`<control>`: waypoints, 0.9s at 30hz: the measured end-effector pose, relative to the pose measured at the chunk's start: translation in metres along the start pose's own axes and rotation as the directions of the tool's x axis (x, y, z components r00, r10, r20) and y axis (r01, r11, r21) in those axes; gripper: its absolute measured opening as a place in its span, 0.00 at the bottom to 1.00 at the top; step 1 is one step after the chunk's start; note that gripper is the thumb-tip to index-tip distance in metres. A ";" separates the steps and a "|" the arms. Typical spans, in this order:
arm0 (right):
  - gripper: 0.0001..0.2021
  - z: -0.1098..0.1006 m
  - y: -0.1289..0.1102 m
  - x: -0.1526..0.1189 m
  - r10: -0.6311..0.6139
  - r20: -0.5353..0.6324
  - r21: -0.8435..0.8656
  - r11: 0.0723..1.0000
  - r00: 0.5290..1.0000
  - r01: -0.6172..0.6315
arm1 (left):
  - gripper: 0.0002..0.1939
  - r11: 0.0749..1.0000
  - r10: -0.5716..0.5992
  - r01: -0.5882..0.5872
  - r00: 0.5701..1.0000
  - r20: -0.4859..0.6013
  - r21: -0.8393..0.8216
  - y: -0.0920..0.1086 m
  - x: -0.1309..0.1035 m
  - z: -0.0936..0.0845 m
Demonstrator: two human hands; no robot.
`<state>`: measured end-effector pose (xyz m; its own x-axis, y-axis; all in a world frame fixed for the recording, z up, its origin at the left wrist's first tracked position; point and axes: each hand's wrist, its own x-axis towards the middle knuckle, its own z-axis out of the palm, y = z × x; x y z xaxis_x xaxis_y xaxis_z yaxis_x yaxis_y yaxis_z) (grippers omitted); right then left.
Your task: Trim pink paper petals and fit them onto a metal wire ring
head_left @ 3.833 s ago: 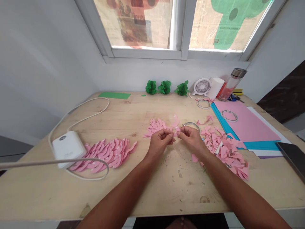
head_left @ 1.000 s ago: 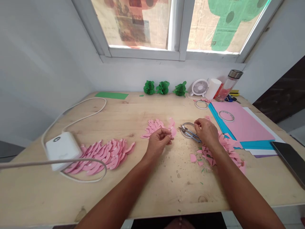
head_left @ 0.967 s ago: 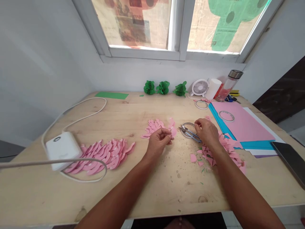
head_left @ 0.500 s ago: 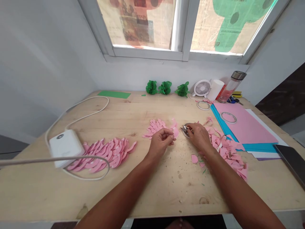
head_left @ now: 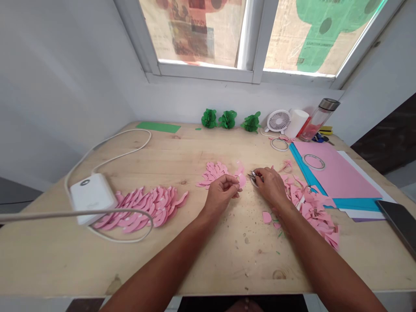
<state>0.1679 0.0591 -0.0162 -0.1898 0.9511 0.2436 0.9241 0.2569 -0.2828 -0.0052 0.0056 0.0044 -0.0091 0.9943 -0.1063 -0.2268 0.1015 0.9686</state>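
Observation:
My left hand (head_left: 224, 189) hovers mid-table in a pinch, thumb against the fingertips. A curved pink paper piece (head_left: 241, 178) shows just beyond its fingers; whether the pinch holds it I cannot tell. My right hand (head_left: 270, 185) is closed around small scissors (head_left: 251, 175), whose metal tips poke out to the left and whose handles are hidden. Partly under that hand lies a roll of tape (head_left: 254, 182). Behind the left hand, cut pink petals (head_left: 213, 170) are spread in a cluster. A larger heap of pink petals (head_left: 152, 207) lies to the left.
Pink scraps (head_left: 313, 203) pile up beside my right forearm. Coloured sheets (head_left: 344, 173) with a tape ring (head_left: 313, 162), plus a phone (head_left: 396, 223), occupy the right. A white power bank (head_left: 92, 197) with a looping cable sits left. Green paper shapes (head_left: 227, 119), a fan (head_left: 278, 121) and a bottle (head_left: 320, 119) line the wall.
The whole view has shifted slightly. Both hands keep nearly the same pose and place, and nothing has clearly been picked up or put down.

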 end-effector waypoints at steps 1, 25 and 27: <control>0.10 0.000 0.000 0.000 0.000 -0.004 0.008 1.000 1.000 0.000 | 0.06 1.000 0.000 0.000 1.000 0.000 0.001 0.000 0.000 0.000; 0.10 0.003 -0.004 0.003 0.024 0.006 -0.019 1.000 1.000 -0.024 | 0.06 1.000 0.009 -0.009 1.000 0.008 -0.003 0.001 -0.001 0.000; 0.10 0.002 -0.004 0.003 0.023 0.015 -0.027 0.999 1.000 -0.022 | 0.06 1.000 0.005 -0.005 1.000 0.009 0.001 0.001 -0.001 0.000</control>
<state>0.1630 0.0616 -0.0162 -0.1737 0.9592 0.2229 0.9367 0.2308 -0.2634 -0.0055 0.0042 0.0051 -0.0018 0.9951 -0.0991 -0.2261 0.0961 0.9694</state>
